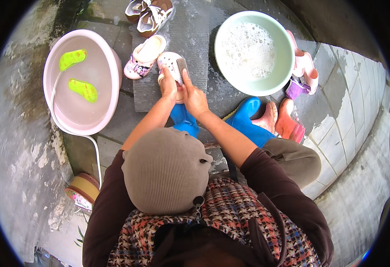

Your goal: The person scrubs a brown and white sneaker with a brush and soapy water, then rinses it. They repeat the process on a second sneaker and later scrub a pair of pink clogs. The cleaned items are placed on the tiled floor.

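My left hand [168, 84] holds a pale pink clog [168, 61] with vent holes, its toe pointing away from me. In my right hand [194, 98] is a scrub brush [182, 69], its head laid along the right side of that clog. Just left of it, the matching clog [143, 57] rests tilted on a ridged stone slab [191, 36] and carries a dark cartoon charm. Both hands are close together, above one of my blue rubber boots [184, 116]. The clog's heel is partly covered by my fingers.
At left, a pink basin [114, 96] of cloudy water holds two yellow-green insoles [83, 90] and a white hose [96, 147]. A pale green basin [220, 66] of suds stands right. Brown sneakers [154, 16], pink slippers [310, 75], a purple cloth [296, 88] and pink boots [285, 116] lie around.
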